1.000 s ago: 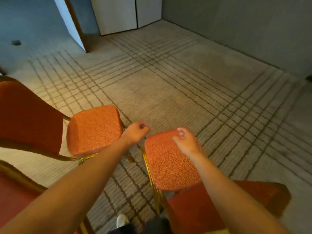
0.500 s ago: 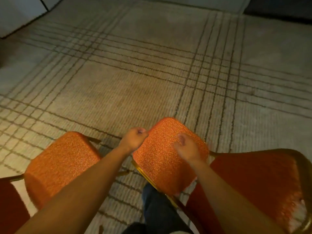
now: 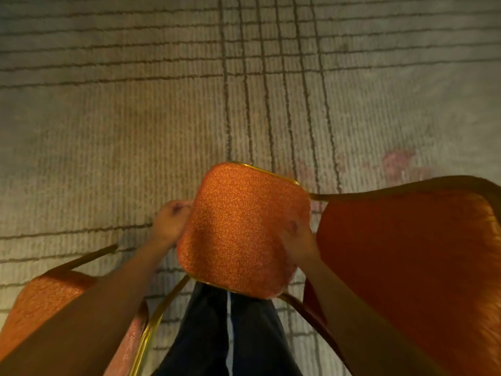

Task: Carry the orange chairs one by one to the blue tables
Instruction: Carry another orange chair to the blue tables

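Gripping chair (image 3: 241, 226) by opposite seat edges with left hand (image 3: 170, 223) and right hand (image 3: 296, 240), held over carpet (image 3: 135, 131). Seemingly mid-carry: no tables in sight, delivery not yet made, second chair (image 3: 40, 302) lower left, likely next.

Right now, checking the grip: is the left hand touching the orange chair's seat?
Touching. Head view: the left hand curls round the seat at its left edge, no gap.
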Motion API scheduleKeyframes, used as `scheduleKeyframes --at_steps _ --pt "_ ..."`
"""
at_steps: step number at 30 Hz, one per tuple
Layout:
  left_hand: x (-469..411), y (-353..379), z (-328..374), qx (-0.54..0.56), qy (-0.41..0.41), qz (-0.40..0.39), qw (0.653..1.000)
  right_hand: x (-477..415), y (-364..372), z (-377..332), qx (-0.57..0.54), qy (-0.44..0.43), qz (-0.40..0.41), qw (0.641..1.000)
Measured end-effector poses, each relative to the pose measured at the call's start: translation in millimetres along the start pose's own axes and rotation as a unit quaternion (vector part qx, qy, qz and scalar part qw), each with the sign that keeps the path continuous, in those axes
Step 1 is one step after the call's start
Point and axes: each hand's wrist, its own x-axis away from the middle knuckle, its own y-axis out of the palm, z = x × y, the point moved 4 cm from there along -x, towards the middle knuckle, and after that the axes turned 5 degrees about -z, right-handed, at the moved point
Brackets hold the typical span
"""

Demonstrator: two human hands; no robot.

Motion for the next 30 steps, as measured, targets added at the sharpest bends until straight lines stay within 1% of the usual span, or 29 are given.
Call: scheduleKeyframes --at_steps 4,6,7,9,11,14,17,20,21,24,28,30 --pt "-44 13 -26 -0.034 -0.03 -0.042 0.998 -20 8 34 -0.058 0.067 0.03 0.996" --pt "-68 21 -46 -0.051 -0.046 -0.074 0.995 -28 16 47 -0.08 0.089 0.044 0.992" --pt "-77 25 -54 -0.053 -0.054 -0.074 0.994 -34 21 56 -0.094 0.093 0.054 0.99" --pt "-92 34 -67 -0.042 -0.077 -0.057 0.995 -47 33 75 -0.096 0.107 0.075 0.987" --pt "-105 43 -78 -0.054 -0.082 -0.042 0.994 -61 41 85 -0.105 0.107 0.104 0.983" --pt "-122 51 -92 -0.067 -0.069 -0.013 0.995 -78 44 95 -0.093 0.122 0.138 0.978" --pt "-138 53 -100 -0.12 -0.034 0.025 0.992 -91 44 112 -0.056 0.121 0.188 0.973" --pt "-155 52 -110 -0.15 -0.045 0.065 0.986 -100 48 131 -0.055 0.129 0.229 0.963" --pt "-161 52 -115 -0.152 -0.051 0.066 0.985 -101 49 136 -0.061 0.137 0.239 0.959" --pt "-179 58 -129 -0.149 -0.031 0.056 0.987 -109 51 153 -0.069 0.146 0.264 0.951" --pt "-186 64 -144 -0.126 -0.058 0.074 0.988 -125 54 173 -0.106 0.147 0.278 0.943" --pt "-184 67 -140 -0.113 -0.066 0.091 0.987 -132 52 178 -0.116 0.153 0.277 0.942"
